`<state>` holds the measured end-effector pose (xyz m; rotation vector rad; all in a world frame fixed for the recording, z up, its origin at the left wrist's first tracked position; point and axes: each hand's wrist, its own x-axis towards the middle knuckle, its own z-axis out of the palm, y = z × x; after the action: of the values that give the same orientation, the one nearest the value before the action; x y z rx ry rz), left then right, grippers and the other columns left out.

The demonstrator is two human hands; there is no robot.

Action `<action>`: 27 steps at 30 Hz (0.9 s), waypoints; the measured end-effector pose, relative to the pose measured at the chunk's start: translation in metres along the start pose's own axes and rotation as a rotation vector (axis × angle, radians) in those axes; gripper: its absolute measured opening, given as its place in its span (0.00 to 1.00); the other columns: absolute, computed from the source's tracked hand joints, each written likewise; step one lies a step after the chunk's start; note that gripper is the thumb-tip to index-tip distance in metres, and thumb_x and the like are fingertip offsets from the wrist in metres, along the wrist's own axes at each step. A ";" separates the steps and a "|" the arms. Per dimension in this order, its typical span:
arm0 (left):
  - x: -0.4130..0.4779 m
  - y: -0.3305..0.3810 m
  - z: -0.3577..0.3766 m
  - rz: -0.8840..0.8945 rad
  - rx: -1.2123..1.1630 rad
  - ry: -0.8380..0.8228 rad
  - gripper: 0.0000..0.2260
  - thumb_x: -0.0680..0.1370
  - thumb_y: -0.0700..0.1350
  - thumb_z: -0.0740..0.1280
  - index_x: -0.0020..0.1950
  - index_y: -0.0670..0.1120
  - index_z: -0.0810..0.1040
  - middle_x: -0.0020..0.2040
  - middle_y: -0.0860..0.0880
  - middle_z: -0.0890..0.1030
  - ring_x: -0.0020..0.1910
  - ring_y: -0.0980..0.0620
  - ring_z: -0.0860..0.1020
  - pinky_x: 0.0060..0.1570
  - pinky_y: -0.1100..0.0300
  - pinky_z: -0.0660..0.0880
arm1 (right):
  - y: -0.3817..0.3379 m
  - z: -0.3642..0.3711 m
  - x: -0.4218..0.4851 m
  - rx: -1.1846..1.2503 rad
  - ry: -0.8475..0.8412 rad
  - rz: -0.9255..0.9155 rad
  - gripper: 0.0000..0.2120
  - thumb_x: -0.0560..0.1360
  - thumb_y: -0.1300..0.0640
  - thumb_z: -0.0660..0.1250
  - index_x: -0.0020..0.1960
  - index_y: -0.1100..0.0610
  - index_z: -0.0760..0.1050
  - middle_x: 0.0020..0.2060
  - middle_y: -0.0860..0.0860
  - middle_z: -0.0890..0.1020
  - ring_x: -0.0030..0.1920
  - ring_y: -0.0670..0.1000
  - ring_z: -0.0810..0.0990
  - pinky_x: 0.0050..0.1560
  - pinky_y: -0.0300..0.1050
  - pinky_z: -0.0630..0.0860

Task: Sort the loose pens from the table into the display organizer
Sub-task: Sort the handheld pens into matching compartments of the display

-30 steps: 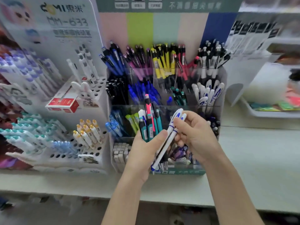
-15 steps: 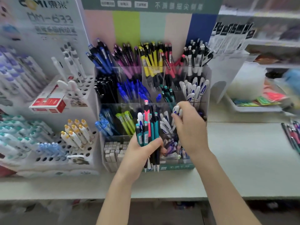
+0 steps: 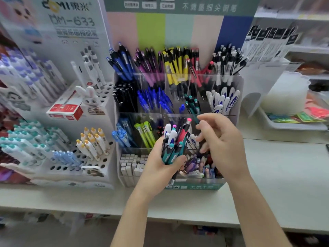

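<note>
White table (image 3: 267, 175) holds a tall clear plastic pen organizer (image 3: 199, 186) with many boxes full of bright pens. Left hand (image 3: 160, 168) grips a bunch of teal, white and pink pens (image 3: 173, 139) right in front of it. Right hand (image 3: 220, 139) pinches one dark teal pen (image 3: 196, 119) just beside the bunch.

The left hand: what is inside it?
A bundle of pens, teal, white and pink, upright in the left hand. The hand covers their lower barrels; the count is unclear.
</note>
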<state>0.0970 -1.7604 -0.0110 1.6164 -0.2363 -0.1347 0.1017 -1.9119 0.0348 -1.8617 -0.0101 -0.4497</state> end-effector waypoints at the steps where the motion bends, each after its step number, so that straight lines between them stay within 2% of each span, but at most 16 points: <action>1: 0.001 0.000 0.001 0.034 0.018 0.003 0.17 0.77 0.36 0.69 0.57 0.55 0.73 0.47 0.60 0.81 0.49 0.60 0.80 0.47 0.65 0.77 | -0.007 -0.001 -0.001 0.218 -0.080 0.055 0.06 0.79 0.59 0.63 0.53 0.55 0.78 0.39 0.50 0.80 0.35 0.49 0.80 0.29 0.42 0.76; 2: 0.003 0.001 0.001 0.062 0.025 0.009 0.18 0.77 0.36 0.69 0.58 0.56 0.73 0.49 0.60 0.81 0.50 0.61 0.80 0.48 0.66 0.76 | -0.010 -0.002 -0.002 0.350 -0.163 0.084 0.07 0.78 0.56 0.63 0.52 0.56 0.79 0.37 0.51 0.80 0.34 0.50 0.79 0.27 0.41 0.75; 4: 0.005 0.001 0.002 0.102 0.010 0.021 0.19 0.76 0.36 0.70 0.59 0.56 0.72 0.51 0.61 0.81 0.53 0.62 0.80 0.49 0.68 0.75 | -0.013 -0.002 -0.004 0.353 -0.279 0.056 0.08 0.75 0.57 0.66 0.52 0.56 0.80 0.36 0.51 0.79 0.35 0.49 0.79 0.28 0.41 0.75; 7: 0.009 -0.001 0.000 0.111 -0.042 0.016 0.19 0.76 0.34 0.69 0.61 0.54 0.73 0.53 0.58 0.82 0.55 0.58 0.81 0.52 0.62 0.77 | -0.010 0.003 -0.003 0.289 -0.284 0.011 0.05 0.73 0.66 0.70 0.47 0.58 0.80 0.38 0.59 0.79 0.35 0.48 0.79 0.30 0.39 0.76; 10: 0.010 -0.004 -0.001 0.125 -0.061 0.023 0.19 0.76 0.34 0.69 0.63 0.51 0.73 0.55 0.53 0.82 0.57 0.53 0.81 0.55 0.55 0.78 | -0.007 0.005 0.000 0.328 -0.290 -0.009 0.05 0.73 0.68 0.69 0.46 0.60 0.80 0.41 0.61 0.80 0.37 0.49 0.81 0.33 0.39 0.77; 12: 0.010 -0.005 -0.002 0.145 -0.044 0.078 0.17 0.76 0.35 0.70 0.58 0.53 0.73 0.51 0.54 0.82 0.52 0.52 0.82 0.50 0.56 0.80 | -0.004 0.004 0.001 0.350 -0.346 -0.029 0.05 0.72 0.64 0.70 0.48 0.61 0.80 0.43 0.61 0.81 0.41 0.55 0.81 0.36 0.42 0.79; 14: 0.009 -0.008 -0.002 0.162 -0.003 0.148 0.17 0.75 0.35 0.71 0.54 0.56 0.72 0.47 0.54 0.81 0.47 0.50 0.81 0.44 0.55 0.81 | 0.000 0.003 -0.001 0.396 -0.414 -0.043 0.07 0.71 0.60 0.71 0.49 0.60 0.81 0.44 0.58 0.81 0.43 0.56 0.82 0.40 0.44 0.80; 16: 0.009 -0.013 -0.002 0.208 0.058 0.206 0.20 0.74 0.36 0.72 0.54 0.60 0.72 0.48 0.55 0.81 0.48 0.51 0.81 0.46 0.51 0.81 | 0.002 0.003 -0.002 0.416 -0.461 -0.062 0.08 0.70 0.58 0.70 0.48 0.57 0.81 0.45 0.53 0.81 0.46 0.53 0.81 0.45 0.44 0.80; 18: 0.010 -0.017 -0.002 0.253 0.106 0.281 0.26 0.72 0.38 0.71 0.55 0.68 0.71 0.51 0.52 0.80 0.51 0.50 0.81 0.49 0.50 0.80 | 0.004 0.004 -0.003 0.411 -0.488 -0.086 0.08 0.70 0.59 0.70 0.49 0.56 0.82 0.46 0.51 0.81 0.48 0.53 0.80 0.49 0.44 0.78; 20: 0.011 -0.022 -0.001 0.298 0.154 0.355 0.28 0.70 0.37 0.70 0.55 0.70 0.70 0.53 0.47 0.79 0.53 0.49 0.80 0.51 0.52 0.79 | 0.004 0.006 -0.003 0.424 -0.512 -0.101 0.08 0.70 0.61 0.70 0.49 0.57 0.82 0.46 0.51 0.80 0.48 0.53 0.80 0.48 0.42 0.78; 24: 0.015 -0.032 -0.002 0.314 0.203 0.413 0.28 0.71 0.29 0.70 0.57 0.59 0.69 0.53 0.45 0.77 0.50 0.57 0.79 0.46 0.66 0.77 | 0.005 0.008 0.000 0.380 -0.521 -0.140 0.08 0.71 0.61 0.69 0.49 0.57 0.82 0.47 0.52 0.80 0.51 0.55 0.79 0.51 0.42 0.76; 27: 0.018 -0.034 -0.002 0.325 0.227 0.435 0.28 0.71 0.27 0.70 0.59 0.56 0.69 0.52 0.47 0.77 0.50 0.56 0.78 0.48 0.65 0.77 | 0.006 0.009 0.001 0.354 -0.498 -0.169 0.08 0.72 0.62 0.68 0.50 0.57 0.80 0.48 0.52 0.80 0.51 0.53 0.80 0.52 0.40 0.75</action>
<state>0.1171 -1.7612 -0.0433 1.7634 -0.1777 0.5043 0.1069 -1.9055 0.0273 -1.5828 -0.5509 -0.0786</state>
